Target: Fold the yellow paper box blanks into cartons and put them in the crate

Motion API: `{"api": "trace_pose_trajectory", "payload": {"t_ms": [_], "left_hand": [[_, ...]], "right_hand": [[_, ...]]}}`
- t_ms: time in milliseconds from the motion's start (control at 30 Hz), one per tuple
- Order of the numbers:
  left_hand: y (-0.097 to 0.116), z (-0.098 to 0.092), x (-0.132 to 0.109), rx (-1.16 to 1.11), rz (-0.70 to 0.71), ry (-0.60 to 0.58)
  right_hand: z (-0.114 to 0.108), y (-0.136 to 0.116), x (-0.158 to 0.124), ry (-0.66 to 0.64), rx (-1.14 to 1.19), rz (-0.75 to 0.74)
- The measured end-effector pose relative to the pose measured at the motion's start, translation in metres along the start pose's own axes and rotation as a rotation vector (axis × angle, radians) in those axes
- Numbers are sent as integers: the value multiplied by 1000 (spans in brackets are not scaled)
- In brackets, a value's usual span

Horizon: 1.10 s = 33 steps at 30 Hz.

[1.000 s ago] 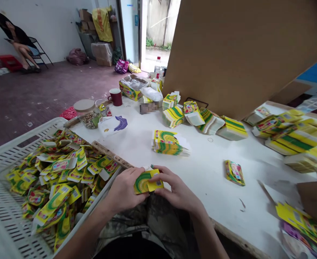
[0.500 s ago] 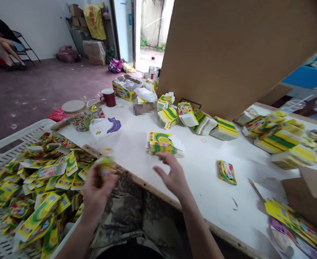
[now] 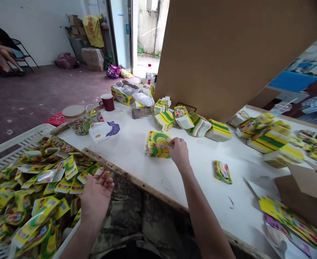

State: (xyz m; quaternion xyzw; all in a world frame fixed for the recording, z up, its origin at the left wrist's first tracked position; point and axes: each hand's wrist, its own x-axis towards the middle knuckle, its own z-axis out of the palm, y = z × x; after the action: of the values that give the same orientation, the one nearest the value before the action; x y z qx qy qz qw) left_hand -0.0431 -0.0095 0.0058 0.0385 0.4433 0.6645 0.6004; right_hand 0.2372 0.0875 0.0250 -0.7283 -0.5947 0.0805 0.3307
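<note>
My right hand (image 3: 179,151) reaches over the white table (image 3: 191,180) and its fingers rest on the right end of a stack of flat yellow-green cartons (image 3: 156,144). Whether it has pinched a carton I cannot tell. My left hand (image 3: 97,192) hangs palm up, fingers spread and empty, at the edge of a white plastic crate (image 3: 18,138) heaped with folded yellow-green boxes (image 3: 42,180).
More carton stacks (image 3: 272,140) lie at the back and right. One folded box (image 3: 222,171) lies alone. A red mug (image 3: 107,102), a jar and a big upright cardboard sheet (image 3: 228,54) stand behind. Another person sits far left; a striped sleeve (image 3: 316,106) shows right.
The folded box that both hands held has left my left hand, which now is empty by the crate. My right hand moved forward onto the flat carton stack.
</note>
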Motion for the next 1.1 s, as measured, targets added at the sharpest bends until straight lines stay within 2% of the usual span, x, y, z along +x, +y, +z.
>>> {"api": "trace_pose_trajectory", "payload": {"t_ms": [133,200,267,333,433,500,533,600,700,767,900,1100], "left_hand": [[-18,12,-9,156,-7,-234],[-29,17,-13,247,22,-381],[-39,24,-15,323,57,-485],[-44,30,-16,383,104,-501],[-43,36,-16,549,321,-455],[-41,35,-17,678,493,-473],[-41,34,-18,711,536,-497],[-42,32,-19,627,484,-532],[-45,37,-20,265,281,-484],[-47,44,-19,78,215,-417],[-50,51,-17,-36,137,-316],[-53,33,-14,263,209,-392]], "right_hand": [[-14,-15,-16,-31,96,-22],[-18,-29,-39,-106,179,-62],[-16,-44,-66,-236,267,-123],[-10,-57,-92,-396,385,-164],[0,-65,-113,-585,780,-29],[5,-63,-115,-643,1033,77],[6,-62,-115,-674,1131,107],[8,-59,-114,-756,1272,151],[12,-62,-119,-861,1378,200],[14,-67,-128,-851,1343,190],[19,-74,-139,-659,1088,131],[14,-60,-129,-461,993,156]]}}
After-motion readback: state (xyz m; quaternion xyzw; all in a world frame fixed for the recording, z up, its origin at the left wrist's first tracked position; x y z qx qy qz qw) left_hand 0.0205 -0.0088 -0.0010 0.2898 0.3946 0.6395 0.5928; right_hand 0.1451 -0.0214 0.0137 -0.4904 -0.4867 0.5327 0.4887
